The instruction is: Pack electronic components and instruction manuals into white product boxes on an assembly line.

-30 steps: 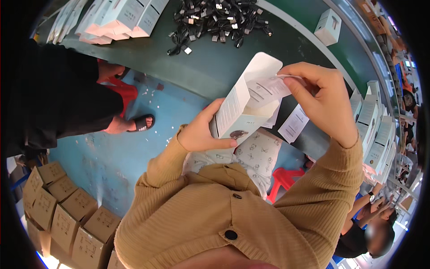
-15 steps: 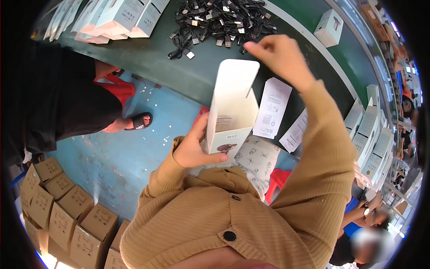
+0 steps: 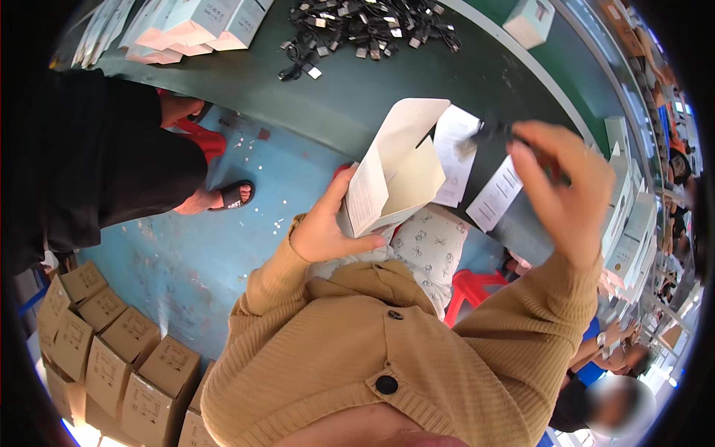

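My left hand [image 3: 325, 227] is wrapped round a white cardboard box [image 3: 366, 200], tilted, with its lid flap up and its mouth facing up; the inside looks bare where it shows. To the right, my right hand [image 3: 570, 190] pinches a black USB cable [image 3: 491, 136], smeared by motion, above the table. Under and beside the cable lie a printed white leaflet [image 3: 450, 160] and another folded leaflet [image 3: 493, 200]. A heap of black USB cables [image 3: 372, 28] lies on the dark green table [image 3: 313, 112] beyond the box.
White boxes stand at the far left [image 3: 197, 22] and along the right [image 3: 633, 231]; a single white box [image 3: 529, 22] is at the far right. Brown cartons [image 3: 134, 335] are stacked at the lower left. A person in black [image 3: 134, 164] is close by on the left.
My right hand has moved from the heap's edge to the right and nearer, carrying a cable away. The box in my left hand has tilted, its mouth turning more to the right.
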### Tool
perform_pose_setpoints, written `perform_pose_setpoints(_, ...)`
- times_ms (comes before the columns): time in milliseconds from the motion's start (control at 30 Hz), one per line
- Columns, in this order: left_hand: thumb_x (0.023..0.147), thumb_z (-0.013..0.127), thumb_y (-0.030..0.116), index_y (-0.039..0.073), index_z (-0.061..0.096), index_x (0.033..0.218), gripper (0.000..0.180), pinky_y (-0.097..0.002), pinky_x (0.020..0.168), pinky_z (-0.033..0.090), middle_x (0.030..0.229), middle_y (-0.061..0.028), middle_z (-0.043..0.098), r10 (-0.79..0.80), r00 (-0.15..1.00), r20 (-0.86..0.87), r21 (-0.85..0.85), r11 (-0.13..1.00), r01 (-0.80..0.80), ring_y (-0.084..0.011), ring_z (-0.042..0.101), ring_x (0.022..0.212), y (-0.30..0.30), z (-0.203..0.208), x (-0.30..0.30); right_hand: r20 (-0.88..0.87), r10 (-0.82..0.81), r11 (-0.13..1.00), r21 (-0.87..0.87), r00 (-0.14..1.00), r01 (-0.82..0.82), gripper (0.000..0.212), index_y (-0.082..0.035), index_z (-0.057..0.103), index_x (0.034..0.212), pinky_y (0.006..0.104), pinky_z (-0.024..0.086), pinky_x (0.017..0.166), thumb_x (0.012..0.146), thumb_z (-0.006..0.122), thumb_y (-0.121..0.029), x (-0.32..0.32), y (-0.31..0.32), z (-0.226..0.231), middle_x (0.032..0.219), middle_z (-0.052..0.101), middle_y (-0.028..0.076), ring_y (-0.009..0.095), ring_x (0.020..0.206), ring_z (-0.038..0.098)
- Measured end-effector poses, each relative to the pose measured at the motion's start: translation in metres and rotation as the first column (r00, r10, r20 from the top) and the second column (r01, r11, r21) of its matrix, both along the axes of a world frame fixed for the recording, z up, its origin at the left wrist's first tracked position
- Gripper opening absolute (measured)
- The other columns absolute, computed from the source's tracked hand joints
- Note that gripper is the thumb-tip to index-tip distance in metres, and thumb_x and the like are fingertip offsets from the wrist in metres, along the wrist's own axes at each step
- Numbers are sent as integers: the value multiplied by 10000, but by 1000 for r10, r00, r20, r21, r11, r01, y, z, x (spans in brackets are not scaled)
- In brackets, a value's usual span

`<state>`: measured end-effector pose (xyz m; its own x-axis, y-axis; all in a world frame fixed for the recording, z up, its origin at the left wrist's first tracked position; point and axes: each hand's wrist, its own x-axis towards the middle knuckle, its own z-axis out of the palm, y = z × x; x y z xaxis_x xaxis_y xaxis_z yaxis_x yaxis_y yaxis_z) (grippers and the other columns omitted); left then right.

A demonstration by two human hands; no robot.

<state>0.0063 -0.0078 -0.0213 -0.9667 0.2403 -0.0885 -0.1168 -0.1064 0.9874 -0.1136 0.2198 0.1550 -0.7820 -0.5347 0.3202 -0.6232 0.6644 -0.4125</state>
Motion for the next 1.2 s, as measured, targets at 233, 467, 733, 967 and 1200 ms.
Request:
perform_pose_setpoints(233,600,877,172,13,338,1357,942,-351,1000,373,1263,-109,492,-109,986,-124,31,993,114,-207,454,1193,37,-4,4,-283,449,843,448,847,-297,240,-59,679,939,240,319,418,777,654,-233,62,18,4,743,518,32,118,527,470)
perform_pose_setpoints(467,662,859,177,37,199,1404,1004,-374,1013,382,1348,-110,404,-192,969,153,349,928,129,-227,421,1254,106,38,-6,23,51,994,-94,998,-49,638,-54,590,1157,341,493,559,668,790,-410,109,82,-20,1012,569,185,287,714,590)
perform_pose_setpoints(733,573,826,589,149,-109,1490,1381,-494,1103,199,1528,-190,119,-261,965,-18,495,836,235,-340,187,1405,161,81,-32,-98,-439,887,-210,893,412,719,-32,436,1314,368,468,914,667,735,-129,111,143,-16,1244,551,154,323,1142,541)
perform_pose_setpoints(967,809,699,230,107,102,1492,915,-453,1062,310,1474,-200,288,-2,997,-77,326,945,27,-342,352,1336,91,57,-53,-457,-733,442,241,503,864,498,-54,578,1206,386,478,870,777,709,-271,68,232,21,1153,604,196,366,1027,582)
perform_pose_setpoints(1200,846,600,54,57,248,1441,691,-399,998,385,1406,-201,380,391,911,-129,106,919,-379,-316,457,1239,11,52,-48,-686,-509,587,166,521,792,359,-25,646,1109,432,415,950,800,704,-199,61,200,17,1220,571,178,366,1105,533)
